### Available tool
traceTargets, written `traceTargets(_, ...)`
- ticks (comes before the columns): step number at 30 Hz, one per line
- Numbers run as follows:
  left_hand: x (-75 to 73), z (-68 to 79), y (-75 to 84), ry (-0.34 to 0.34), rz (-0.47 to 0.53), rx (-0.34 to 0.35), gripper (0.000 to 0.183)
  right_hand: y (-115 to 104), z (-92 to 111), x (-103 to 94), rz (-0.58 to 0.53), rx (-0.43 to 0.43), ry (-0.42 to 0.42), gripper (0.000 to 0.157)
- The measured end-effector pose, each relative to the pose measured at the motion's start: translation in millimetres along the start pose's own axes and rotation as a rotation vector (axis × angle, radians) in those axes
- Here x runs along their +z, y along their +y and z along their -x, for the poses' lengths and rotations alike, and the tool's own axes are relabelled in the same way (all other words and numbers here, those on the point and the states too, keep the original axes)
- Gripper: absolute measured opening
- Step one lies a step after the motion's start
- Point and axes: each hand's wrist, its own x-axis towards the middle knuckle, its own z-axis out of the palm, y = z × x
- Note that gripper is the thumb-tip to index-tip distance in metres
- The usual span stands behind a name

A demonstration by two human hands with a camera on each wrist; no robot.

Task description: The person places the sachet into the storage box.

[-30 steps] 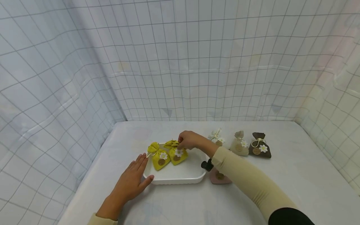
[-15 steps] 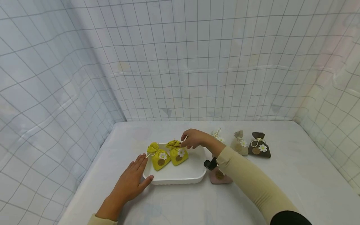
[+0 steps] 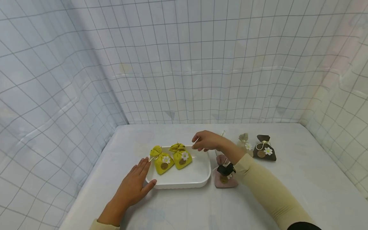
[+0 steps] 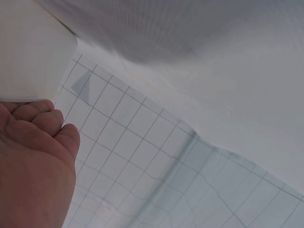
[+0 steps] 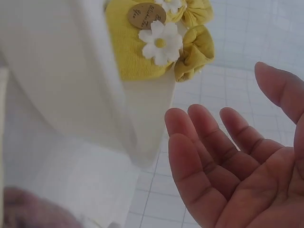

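Observation:
Two yellow drawstring pouches with white daisies lie side by side in a white tray (image 3: 198, 174): the left pouch (image 3: 161, 162) near the tray's left end, the right pouch (image 3: 180, 161) toward the middle. My left hand (image 3: 134, 183) rests along the tray's left side, fingers straight and thumb by the front rim. Over the tray's back right corner is my right hand (image 3: 208, 141). In the right wrist view its fingers (image 5: 209, 147) and thumb are apart with nothing between them, and the right pouch (image 5: 137, 52) shows beyond them.
Right of the tray lies a pink pouch (image 3: 225, 182), partly behind the black wrist camera (image 3: 226, 169). Farther right are a beige pouch (image 3: 245, 145), partly hidden by the right arm, and a dark brown pouch (image 3: 264, 150). A white grid-patterned curtain (image 3: 184, 80) surrounds the table.
My right hand has let go of the right yellow pouch and moved right, away from it. That pouch has shifted slightly right. My left hand stays at the tray.

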Motion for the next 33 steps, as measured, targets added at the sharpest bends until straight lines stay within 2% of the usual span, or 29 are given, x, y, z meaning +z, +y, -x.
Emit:
traceTargets(8, -0.2, 0.3, -1.0, 0.007, -0.003, 0.002, 0.079, 20, 26, -14.3, -0.064, -0.044, 0.036, 0.034)
traceTargets(13, 0.9, -0.7, -2.0, 0.027, -0.010, 0.014, 0.079, 29, 46, -19.3, -0.055, -0.023, 0.099, 0.034)
traceTargets(20, 0.9, -1.2, -3.8, -0.002, -0.005, 0.004, 0.080, 46, 71, -26.2, -0.067, -0.047, 0.153, 0.033)
traceTargets(27, 0.1, -0.9, -3.5, 0.008, -0.006, 0.011, 0.080, 63, 91, -33.3, -0.011, 0.051, 0.224, 0.040)
traceTargets(33, 1.1, -1.2, -3.2, 0.004, -0.009, 0.006, 0.080, 82, 109, -34.5, -0.031, 0.016, 0.258, 0.043)
